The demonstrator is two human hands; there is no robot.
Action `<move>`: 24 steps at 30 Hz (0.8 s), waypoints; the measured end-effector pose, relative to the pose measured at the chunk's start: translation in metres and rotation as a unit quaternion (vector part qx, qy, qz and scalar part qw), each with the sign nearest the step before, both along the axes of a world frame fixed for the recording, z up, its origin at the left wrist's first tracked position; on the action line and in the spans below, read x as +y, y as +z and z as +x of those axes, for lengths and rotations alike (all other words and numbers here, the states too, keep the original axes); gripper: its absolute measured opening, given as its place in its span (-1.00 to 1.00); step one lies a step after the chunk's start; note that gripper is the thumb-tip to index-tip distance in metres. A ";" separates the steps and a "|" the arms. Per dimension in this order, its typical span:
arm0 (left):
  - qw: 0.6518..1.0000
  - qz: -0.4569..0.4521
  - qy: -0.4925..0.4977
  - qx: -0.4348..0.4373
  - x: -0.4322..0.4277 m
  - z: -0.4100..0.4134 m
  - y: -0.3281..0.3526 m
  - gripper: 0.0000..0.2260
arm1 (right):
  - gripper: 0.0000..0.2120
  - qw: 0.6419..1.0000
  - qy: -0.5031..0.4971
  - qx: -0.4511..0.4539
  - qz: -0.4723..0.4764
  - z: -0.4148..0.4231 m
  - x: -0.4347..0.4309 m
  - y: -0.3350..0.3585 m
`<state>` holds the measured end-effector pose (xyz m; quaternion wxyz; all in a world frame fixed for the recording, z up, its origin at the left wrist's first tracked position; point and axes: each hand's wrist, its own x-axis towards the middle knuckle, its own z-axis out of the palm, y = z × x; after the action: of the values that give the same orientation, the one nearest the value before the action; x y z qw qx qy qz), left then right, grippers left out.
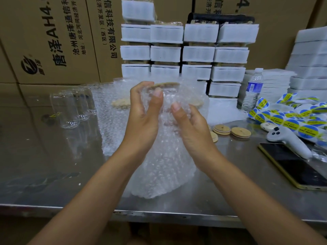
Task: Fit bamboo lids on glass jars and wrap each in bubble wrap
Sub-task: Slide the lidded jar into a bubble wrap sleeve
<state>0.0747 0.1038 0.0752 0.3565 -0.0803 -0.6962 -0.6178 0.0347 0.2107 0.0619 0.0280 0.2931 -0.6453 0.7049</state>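
I hold the glass jar [166, 105] up above the steel table [53, 174], at the middle of the scene, between both hands. It is swathed in bubble wrap [164, 165], so I cannot tell what is inside it. Its long axis stands close to upright, with the bamboo lid [167, 84] on the top end, tipped a little toward the far side. The lid is a flat, pale, round disc, and only its edge shows above the wrap.

My left hand [143, 119] curls round the left side of the wrapped jar, thumb pressed on the near face. My right hand [190, 126] grips the right side the same way, fingers bent behind the plastic. The loose tail of the sheet hangs down to the table near me — soft, cloudy, pebbled with small bubbles.

To the left stand clear glass jars [70, 108], upright and open-mouthed, beside more bubble sheets [109, 121]. To the right lie loose bamboo lids [231, 131], round and flat, then blue-and-yellow sticker rolls [283, 119], a white controller [286, 138], a phone [297, 167] and a water bottle [254, 89]. At the far side, white foam-wrapped packs [198, 53] are stacked against cardboard boxes [53, 41].
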 end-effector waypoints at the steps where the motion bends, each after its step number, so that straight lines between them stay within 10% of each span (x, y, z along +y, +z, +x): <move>1: 1.000 0.005 0.004 -0.003 0.001 -0.001 0.000 -0.93 | -0.28 1.000 -0.004 -0.001 -0.002 0.000 -0.002 0.000; 6: 1.000 0.013 0.027 -0.001 0.002 -0.005 -0.002 -0.82 | 0.01 0.999 -0.022 -0.002 0.024 -0.001 -0.007 0.002; 24: 0.999 -0.028 0.016 0.006 -0.002 -0.008 -0.011 -0.70 | -0.31 0.999 -0.010 0.052 -0.006 -0.004 -0.004 -0.017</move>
<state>0.0671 0.1023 0.0646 0.3680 -0.0826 -0.7125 -0.5917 0.0311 0.2071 0.0453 0.0700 0.3228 -0.6414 0.6924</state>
